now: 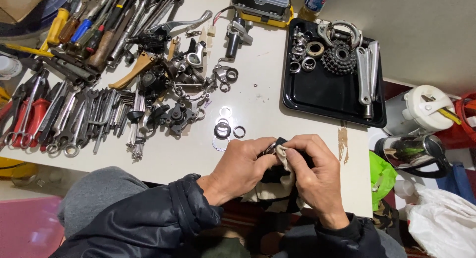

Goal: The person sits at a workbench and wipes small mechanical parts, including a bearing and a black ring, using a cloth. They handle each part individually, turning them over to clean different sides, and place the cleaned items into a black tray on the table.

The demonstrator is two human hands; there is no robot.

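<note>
While the white worktop (267, 102) spreads wide before me with wrenches and pliers (59, 114) laid at its left and a black tray (327, 97) of sprockets and crank arms at its right, I work at its near edge over my lap. My left hand (243, 166) is clamped on a small metal part (271, 148) that I can barely see, and my right hand (317, 171) pinches a beige rag (283, 154) against it. Judging by the loose rings (225, 129) lying just beyond my hands and the heap of grimy parts (173, 84) farther back, the wiping looks only partly done, with much left.
</note>
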